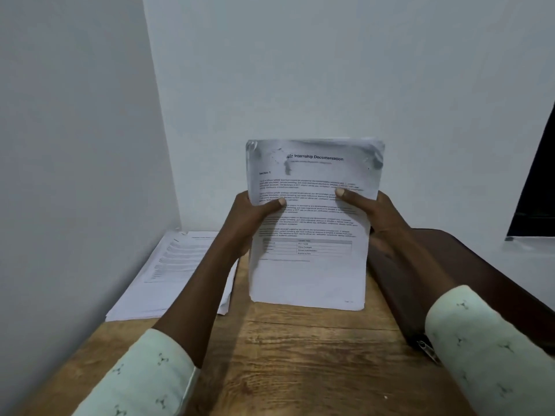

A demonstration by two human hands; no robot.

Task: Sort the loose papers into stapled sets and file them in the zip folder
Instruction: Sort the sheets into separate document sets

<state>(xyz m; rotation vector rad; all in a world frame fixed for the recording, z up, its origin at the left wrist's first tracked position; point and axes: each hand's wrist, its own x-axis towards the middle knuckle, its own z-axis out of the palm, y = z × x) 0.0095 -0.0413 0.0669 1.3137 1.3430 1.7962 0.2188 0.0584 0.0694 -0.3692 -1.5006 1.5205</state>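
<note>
Wooden table [300, 340] in a white corner. The left hand [249, 217] and right hand [381, 214] pinch the sides of an upright sheaf [309, 274], its bottom edge on the wood. Tapping it down squarely should even the sheets before stapling. A pile [168, 283] lies left, the folder [450, 265] right.

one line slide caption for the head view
Left hand and right hand hold a paper set upright on the wooden table, loose pile at left, dark zip folder at right.

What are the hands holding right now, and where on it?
An upright stack of white printed papers: the left hand grips its left edge, the right hand its right edge.
</note>
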